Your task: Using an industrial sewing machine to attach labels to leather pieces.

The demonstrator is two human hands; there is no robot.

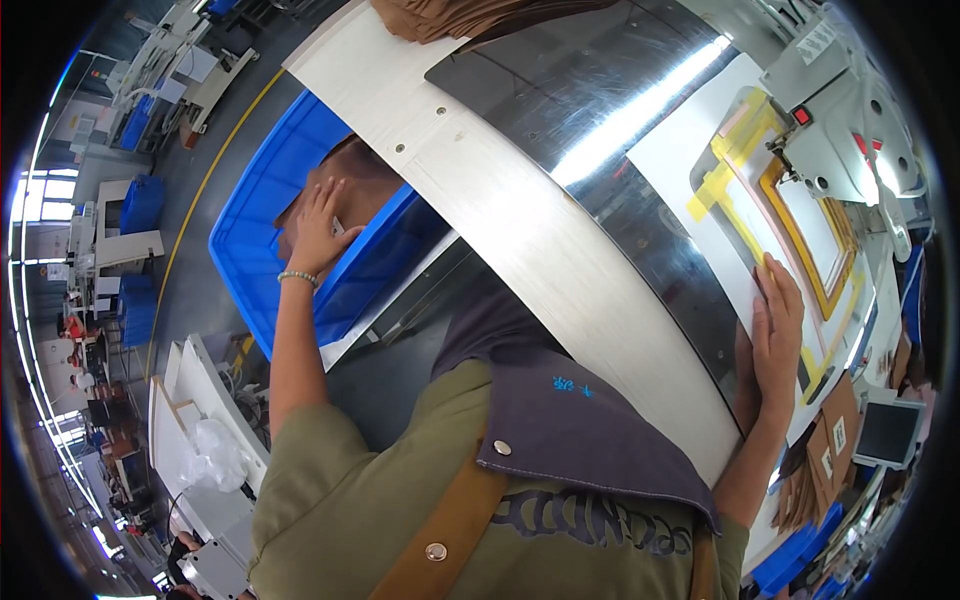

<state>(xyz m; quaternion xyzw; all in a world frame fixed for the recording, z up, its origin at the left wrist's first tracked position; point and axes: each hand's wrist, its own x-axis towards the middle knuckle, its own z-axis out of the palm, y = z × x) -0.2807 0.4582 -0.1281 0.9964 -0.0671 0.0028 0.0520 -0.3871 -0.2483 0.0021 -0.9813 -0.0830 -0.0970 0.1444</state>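
The left hand (320,222) lies with spread, loose fingers on brown pieces (372,195) in the blue bin (232,205), left; the right hand's (778,320) straight fingers clasp nothing at the yellow-taped template (738,148). Its window shows no brown: barely begun, I'd judge.

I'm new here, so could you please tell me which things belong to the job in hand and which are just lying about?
Likely in the job: brown pieces under the left hand, their blue bin, yellow frame near the right hand, machine.
Likely lying about: plastic bag, far blue bins.
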